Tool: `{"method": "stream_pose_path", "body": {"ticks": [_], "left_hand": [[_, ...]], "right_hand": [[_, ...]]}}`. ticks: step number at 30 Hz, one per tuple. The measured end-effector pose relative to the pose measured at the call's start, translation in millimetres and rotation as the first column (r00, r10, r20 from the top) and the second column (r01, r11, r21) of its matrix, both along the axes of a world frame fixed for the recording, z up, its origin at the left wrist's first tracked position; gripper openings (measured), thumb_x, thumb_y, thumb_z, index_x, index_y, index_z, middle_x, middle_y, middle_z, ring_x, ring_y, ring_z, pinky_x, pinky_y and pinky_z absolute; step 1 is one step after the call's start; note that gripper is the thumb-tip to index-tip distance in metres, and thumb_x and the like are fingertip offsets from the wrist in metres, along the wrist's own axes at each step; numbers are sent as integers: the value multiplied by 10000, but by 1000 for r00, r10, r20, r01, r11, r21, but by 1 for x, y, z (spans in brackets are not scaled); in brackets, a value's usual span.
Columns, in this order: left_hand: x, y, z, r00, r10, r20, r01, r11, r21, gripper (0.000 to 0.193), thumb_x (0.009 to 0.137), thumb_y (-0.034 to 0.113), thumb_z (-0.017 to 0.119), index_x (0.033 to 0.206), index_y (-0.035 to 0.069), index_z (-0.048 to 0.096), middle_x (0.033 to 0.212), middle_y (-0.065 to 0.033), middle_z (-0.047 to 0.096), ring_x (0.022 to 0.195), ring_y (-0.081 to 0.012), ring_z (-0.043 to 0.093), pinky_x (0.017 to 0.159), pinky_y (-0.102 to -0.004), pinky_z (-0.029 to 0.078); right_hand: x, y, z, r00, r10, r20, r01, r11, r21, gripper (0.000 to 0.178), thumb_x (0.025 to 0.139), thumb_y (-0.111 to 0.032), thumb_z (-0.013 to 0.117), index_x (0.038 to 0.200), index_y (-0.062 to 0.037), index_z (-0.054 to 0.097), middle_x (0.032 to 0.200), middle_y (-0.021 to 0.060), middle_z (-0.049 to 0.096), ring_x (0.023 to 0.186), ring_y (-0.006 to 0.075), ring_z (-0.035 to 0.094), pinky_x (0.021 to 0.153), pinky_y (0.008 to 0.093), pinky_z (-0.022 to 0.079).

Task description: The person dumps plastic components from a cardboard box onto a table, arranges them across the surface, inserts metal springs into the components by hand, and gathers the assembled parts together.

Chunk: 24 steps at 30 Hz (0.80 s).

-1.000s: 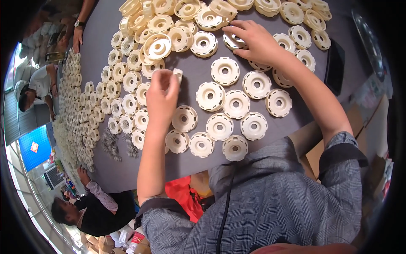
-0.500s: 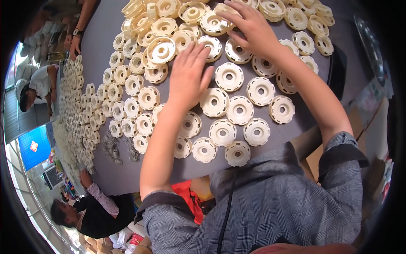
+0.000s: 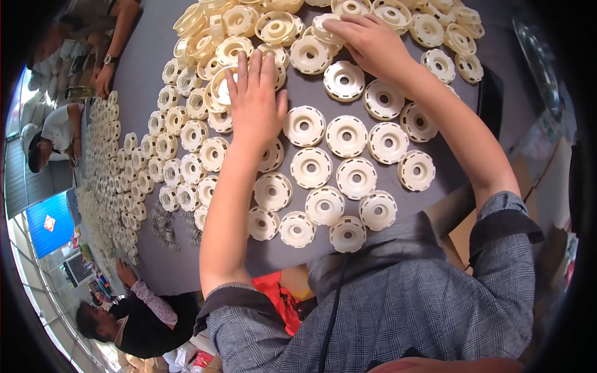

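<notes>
My left hand (image 3: 256, 105) lies palm down with fingers spread over a cream plastic ring-shaped disc (image 3: 219, 90) at the edge of a heap. My right hand (image 3: 380, 51) reaches farther out, its fingers curled over the rim of a tilted cream disc (image 3: 326, 27); the thumb is partly hidden. Directly below that disc rests another flat disc (image 3: 310, 56). Between my forearms several cream discs lie flat, each with a central hole and slots round its rim, such as the one (image 3: 305, 126) beside my left wrist.
A heap of discs (image 3: 238, 20) covers the far side of the grey table (image 3: 283, 248). Smaller cream rings (image 3: 166, 146) spread out at left, near dark springs (image 3: 163, 225). Other people sit along the left; one person's hand (image 3: 102, 78) touches the table.
My left hand has shifted left from a disc onto the heap's edge. That disc now lies nearer me among the flat ones. My right hand has moved slightly nearer, fingers on a disc.
</notes>
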State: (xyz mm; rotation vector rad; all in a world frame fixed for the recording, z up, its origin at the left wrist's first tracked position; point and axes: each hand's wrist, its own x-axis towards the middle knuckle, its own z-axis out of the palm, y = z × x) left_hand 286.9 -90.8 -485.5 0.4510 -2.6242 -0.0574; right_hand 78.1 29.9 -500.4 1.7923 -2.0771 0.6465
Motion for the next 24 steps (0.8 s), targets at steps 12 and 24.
{"method": "stream_pose_path", "body": {"ticks": [12, 24], "left_hand": [[0, 7, 22, 934, -191, 303, 113, 960, 257, 392, 754, 222, 632, 1110, 87, 538, 1116, -99, 545, 1145, -264, 442, 1047, -467, 191], [-8, 12, 20, 915, -250, 315, 144, 935, 324, 538, 719, 159, 631, 1225, 107, 455, 1258, -134, 439, 1158, -304, 412, 1025, -448, 245]], "right_hand": [[-19, 64, 12, 992, 46, 118, -75, 964, 256, 282, 734, -132, 625, 1015, -122, 601, 1089, 40, 563, 1077, 226, 481, 930, 380, 370], [-12, -14, -14, 986, 151, 67, -162, 969, 188, 198, 717, -96, 641, 906, -75, 584, 1037, 38, 582, 1064, 225, 497, 886, 352, 404]]}}
